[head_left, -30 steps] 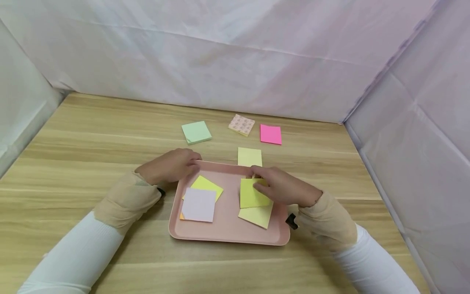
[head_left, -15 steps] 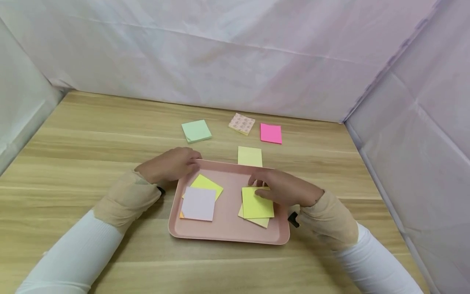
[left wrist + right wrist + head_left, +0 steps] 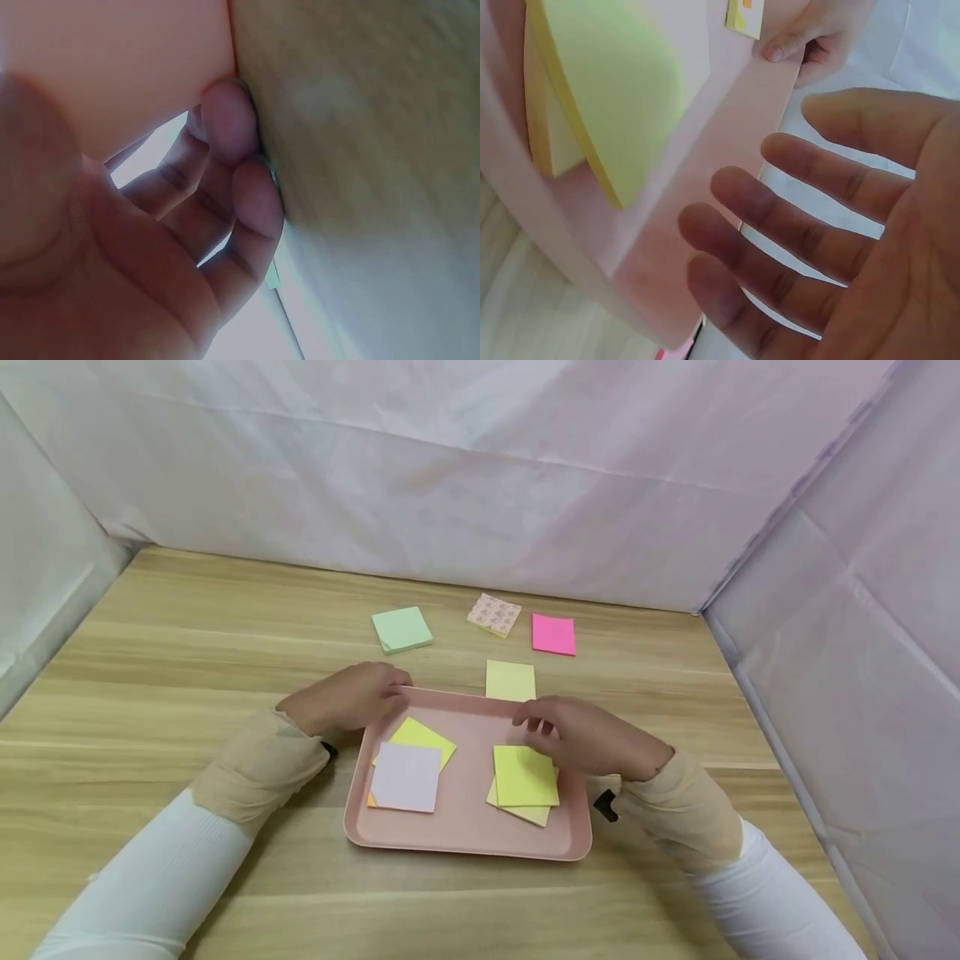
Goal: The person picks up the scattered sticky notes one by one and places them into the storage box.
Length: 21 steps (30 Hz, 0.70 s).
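A pink tray (image 3: 461,835) lies on the wooden table. My left hand (image 3: 351,700) grips its far left corner; in the left wrist view the fingers (image 3: 229,124) curl beneath the rim with the thumb on the inner side. Over the tray's right side hovers my right hand (image 3: 581,735), fingers spread and holding nothing. Just below it a bright yellow sticky note pad (image 3: 527,777) sits on a pale yellow pad (image 3: 534,815). On the tray's left, a lilac pad (image 3: 407,778) partly covers another yellow pad (image 3: 422,734); an orange corner shows under the lilac one.
Behind the tray, a pale yellow pad (image 3: 510,680) lies close to the far rim. Farther back are a mint green pad (image 3: 402,628), a patterned pad (image 3: 494,613) and a hot pink pad (image 3: 553,633). White cloth (image 3: 420,468) walls enclose the table's back and sides.
My right hand has set the bright yellow pad down onto the pale yellow one, let go, and lifted slightly away to the right. The left hand has stayed on the tray.
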Available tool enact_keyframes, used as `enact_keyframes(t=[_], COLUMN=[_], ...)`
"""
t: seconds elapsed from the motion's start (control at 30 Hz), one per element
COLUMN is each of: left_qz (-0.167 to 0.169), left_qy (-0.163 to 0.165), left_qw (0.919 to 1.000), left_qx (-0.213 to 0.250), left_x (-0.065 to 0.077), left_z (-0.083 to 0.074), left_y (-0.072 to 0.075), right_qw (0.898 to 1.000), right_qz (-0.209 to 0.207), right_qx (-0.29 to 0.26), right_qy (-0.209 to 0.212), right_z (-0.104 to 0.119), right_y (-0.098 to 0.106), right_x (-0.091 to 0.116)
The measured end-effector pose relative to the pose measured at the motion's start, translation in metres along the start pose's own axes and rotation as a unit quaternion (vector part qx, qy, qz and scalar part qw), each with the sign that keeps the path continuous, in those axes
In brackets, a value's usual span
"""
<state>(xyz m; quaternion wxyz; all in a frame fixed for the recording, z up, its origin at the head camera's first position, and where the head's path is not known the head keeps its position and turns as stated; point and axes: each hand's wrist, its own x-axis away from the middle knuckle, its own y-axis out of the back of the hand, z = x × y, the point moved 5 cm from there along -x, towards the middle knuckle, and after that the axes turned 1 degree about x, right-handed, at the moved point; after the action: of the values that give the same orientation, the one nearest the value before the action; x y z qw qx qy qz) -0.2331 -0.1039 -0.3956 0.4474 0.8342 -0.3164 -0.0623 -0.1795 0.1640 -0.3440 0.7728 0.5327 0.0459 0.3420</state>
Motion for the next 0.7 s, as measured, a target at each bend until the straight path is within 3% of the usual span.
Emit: enact_keyframes(t=[0.17,0.4,0.7], left_qz=[-0.001,-0.003,-0.001], left_qy=[0.0,-0.001,-0.007], left_qw=[1.0,1.0,1.0], left_qx=[-0.002,-0.001,-0.002], left_x=[0.0,0.0,0.001], left_z=[0.0,0.001,0.0], left_y=[-0.001,0.0,0.0], right_qw=[0.999,0.998,0.997], right_qz=[-0.031,-0.064,-0.056], right_qx=[-0.022,-0.011,-0.012], right_qy=[0.004,-0.004,-0.044], right_z=[-0.009,-0.025,-0.045], right_y=[0.01,0.023,0.033], right_x=[-0.001,-0.013,-0.032])
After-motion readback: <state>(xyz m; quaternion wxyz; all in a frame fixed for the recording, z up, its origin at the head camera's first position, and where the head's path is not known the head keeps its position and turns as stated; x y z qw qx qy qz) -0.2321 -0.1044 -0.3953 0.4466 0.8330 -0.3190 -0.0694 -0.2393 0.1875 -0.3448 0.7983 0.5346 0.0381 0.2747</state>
